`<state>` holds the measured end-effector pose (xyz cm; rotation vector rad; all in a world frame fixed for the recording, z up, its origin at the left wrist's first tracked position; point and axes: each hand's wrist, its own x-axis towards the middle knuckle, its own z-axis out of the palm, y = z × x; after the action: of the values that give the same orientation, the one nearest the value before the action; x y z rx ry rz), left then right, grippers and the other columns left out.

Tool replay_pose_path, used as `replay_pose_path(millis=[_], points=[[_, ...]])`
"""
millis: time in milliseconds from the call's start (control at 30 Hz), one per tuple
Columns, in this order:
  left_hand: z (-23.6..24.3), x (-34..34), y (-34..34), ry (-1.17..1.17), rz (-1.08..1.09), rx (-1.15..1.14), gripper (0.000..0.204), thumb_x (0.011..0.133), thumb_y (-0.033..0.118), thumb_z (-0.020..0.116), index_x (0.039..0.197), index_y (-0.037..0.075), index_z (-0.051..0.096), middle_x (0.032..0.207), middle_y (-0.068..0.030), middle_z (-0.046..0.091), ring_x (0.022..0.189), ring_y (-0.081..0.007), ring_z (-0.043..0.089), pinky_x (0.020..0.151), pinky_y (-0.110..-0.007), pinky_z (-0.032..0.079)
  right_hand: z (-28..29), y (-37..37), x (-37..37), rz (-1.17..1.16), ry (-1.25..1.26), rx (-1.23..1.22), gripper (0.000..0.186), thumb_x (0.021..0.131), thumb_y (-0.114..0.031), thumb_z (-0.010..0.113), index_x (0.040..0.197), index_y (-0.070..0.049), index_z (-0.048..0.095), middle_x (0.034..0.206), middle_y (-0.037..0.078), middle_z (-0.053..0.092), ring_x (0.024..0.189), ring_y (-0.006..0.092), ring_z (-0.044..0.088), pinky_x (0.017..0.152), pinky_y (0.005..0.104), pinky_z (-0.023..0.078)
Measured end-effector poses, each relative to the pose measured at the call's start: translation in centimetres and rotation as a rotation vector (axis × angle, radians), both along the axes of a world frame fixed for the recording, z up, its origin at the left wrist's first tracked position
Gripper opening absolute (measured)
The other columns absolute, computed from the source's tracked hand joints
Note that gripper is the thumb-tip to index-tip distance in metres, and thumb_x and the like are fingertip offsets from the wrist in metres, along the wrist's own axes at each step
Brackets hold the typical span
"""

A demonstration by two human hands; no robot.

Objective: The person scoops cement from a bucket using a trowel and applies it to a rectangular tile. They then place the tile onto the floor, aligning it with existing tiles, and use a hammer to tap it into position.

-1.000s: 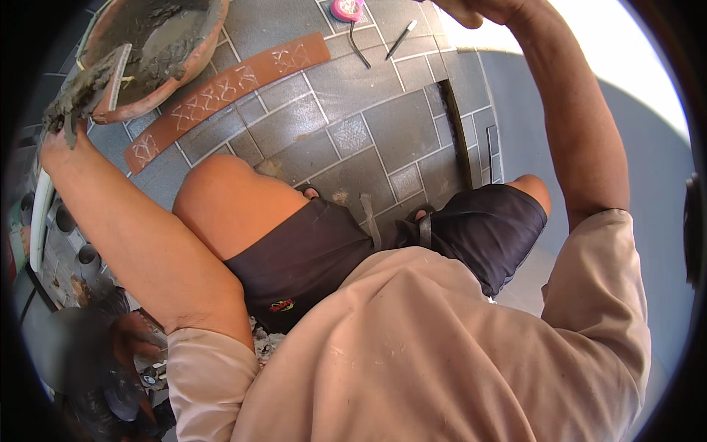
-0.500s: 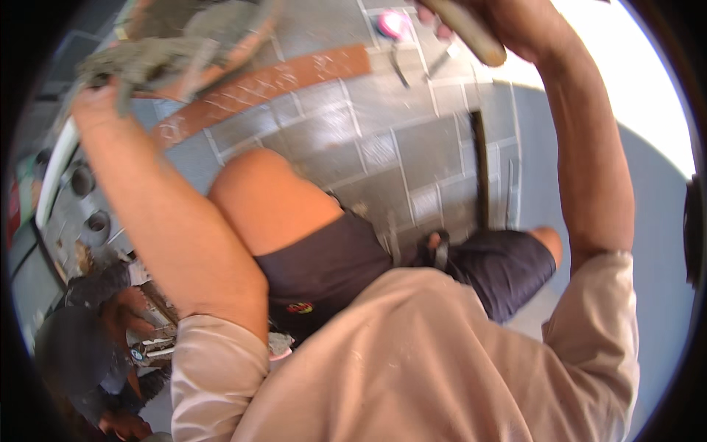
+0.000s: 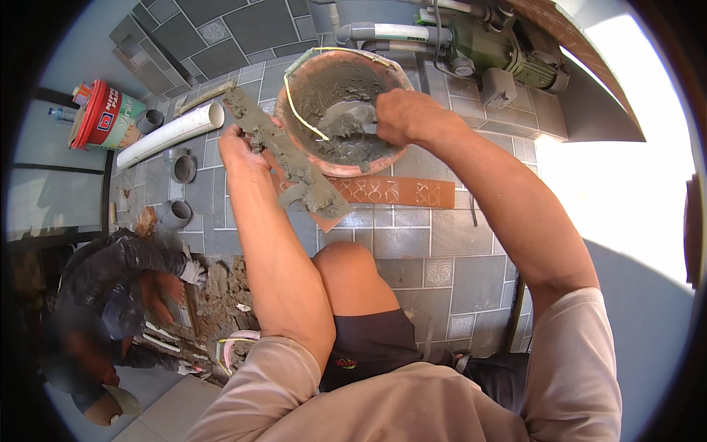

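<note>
My left hand (image 3: pixel 243 149) grips a long, narrow strip of tile (image 3: pixel 293 163), its upper face coated with lumpy grey mortar. Bare reddish-brown tile shows at its lower end. Beyond it stands a pinkish bucket (image 3: pixel 339 168) with wet mortar (image 3: pixel 335 81) inside and a thin pale handle. My right hand (image 3: pixel 403 118) is closed round a trowel (image 3: pixel 346 118), whose blade rests in the mortar; the fingers hide its handle. On the floor below the bucket lies another reddish-brown tile strip (image 3: pixel 401 191) with white marks on its face.
A pump (image 3: pixel 508 55) with pipes stands at the far right. To the left are a white pipe (image 3: pixel 173 135), grey pipe fittings (image 3: pixel 184 168) and a red-lidded paint pail (image 3: pixel 110 114). At lower left, a gloved co-worker (image 3: pixel 121 272) bends over broken ground.
The view has swung toward the bucket. My right hand has come from the upper right to the bucket, with the trowel in the mortar. The left hand still holds the mortar-coated strip.
</note>
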<state>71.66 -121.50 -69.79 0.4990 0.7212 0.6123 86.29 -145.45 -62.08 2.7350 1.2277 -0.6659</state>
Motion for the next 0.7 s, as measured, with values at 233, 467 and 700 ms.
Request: replay_pose_path(millis=[233, 467, 700], points=[[-0.6, -0.6, 1.3, 0.07, 0.031, 0.0, 0.04, 0.097, 0.02, 0.035, 0.108, -0.01, 0.059, 0.09, -0.0316, 0.067, 0.083, -0.0443, 0.067, 0.08, -0.056, 0.058, -2.4, 6.2, -0.9, 0.088, 0.188, -0.156, 0.029, 0.086, -0.013, 0.061, 0.107, -0.001, 0.077, 0.114, 0.019, 0.075, 0.102, 0.0329, 0.074, 0.086, 0.0449, 0.059], [0.5, 0.0, 0.5, 0.052, 0.022, -0.009, 0.042, 0.099, 0.02, 0.033, 0.105, -0.012, 0.058, 0.092, -0.0294, 0.063, 0.083, -0.0407, 0.064, 0.074, -0.052, 0.057, -2.1, 4.9, 3.5, -0.018, 0.58, -0.218, 0.026, 0.09, -0.016, 0.059, 0.077, 0.002, 0.073, 0.071, 0.014, 0.07, 0.06, 0.0255, 0.068, 0.056, 0.0402, 0.056], [2.3, 0.4, -1.3, 0.092, -0.076, -0.034, 0.036, 0.098, 0.023, 0.041, 0.107, -0.008, 0.06, 0.087, -0.0251, 0.067, 0.074, -0.0372, 0.068, 0.07, -0.05, 0.059, 1.3, -0.8, 4.4, -0.264, 0.502, 0.397, 0.027, 0.084, -0.018, 0.06, 0.072, 0.004, 0.068, 0.065, 0.013, 0.065, 0.056, 0.0237, 0.062, 0.055, 0.0362, 0.051]])
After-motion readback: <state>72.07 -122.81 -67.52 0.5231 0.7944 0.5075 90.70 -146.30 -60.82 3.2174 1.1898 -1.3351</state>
